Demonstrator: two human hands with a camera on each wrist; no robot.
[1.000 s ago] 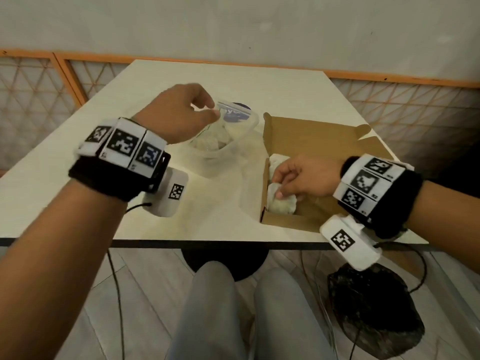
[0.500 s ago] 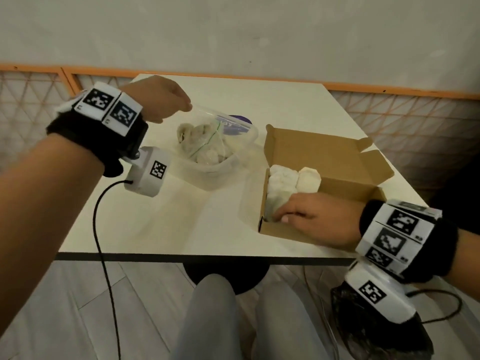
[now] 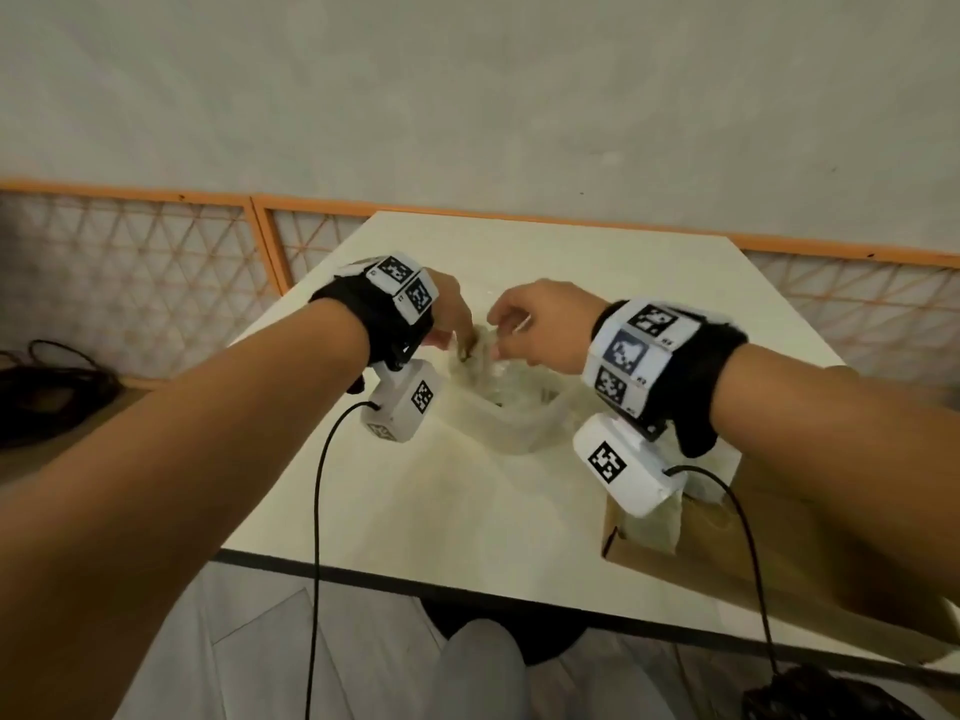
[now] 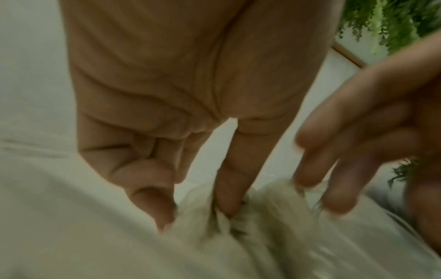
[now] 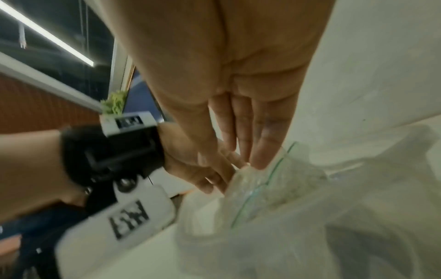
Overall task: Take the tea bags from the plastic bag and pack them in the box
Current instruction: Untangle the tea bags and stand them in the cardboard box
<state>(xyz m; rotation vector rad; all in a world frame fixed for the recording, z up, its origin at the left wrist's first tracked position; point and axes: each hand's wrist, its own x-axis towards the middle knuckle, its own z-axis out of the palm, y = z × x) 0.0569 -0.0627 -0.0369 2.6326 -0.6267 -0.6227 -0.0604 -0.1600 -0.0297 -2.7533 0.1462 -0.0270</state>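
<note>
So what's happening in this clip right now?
A person is working at a table, with both hands at the mouth of a clear plastic bag of tea bags. The left hand pinches the bag's edge; the right hand has its fingers at the opening, apparently reaching in. The cardboard box sits at the near right, mostly hidden by the right arm.

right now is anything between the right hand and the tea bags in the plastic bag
Only the plastic bag itself. The tea bags lie behind its clear film, and the right hand and left hand are both at its mouth. Nothing else visible stands between them.
</note>
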